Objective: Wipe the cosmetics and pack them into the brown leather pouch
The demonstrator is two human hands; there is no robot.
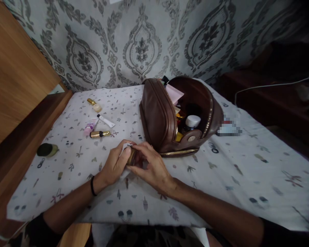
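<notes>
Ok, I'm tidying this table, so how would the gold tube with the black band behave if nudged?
The gold tube would probably roll, being slim and apparently round. It looks rigid, so it should keep its shape. Its shiny surface may be slightly slippery.

Wall (141, 48): is rising at twelve o'clock, showing grey medallions
Wood panel (15, 68): is slanting at ten
Table (157, 209): is wearing printed white cloth (239, 171)
Light: is dimming towards two
</notes>
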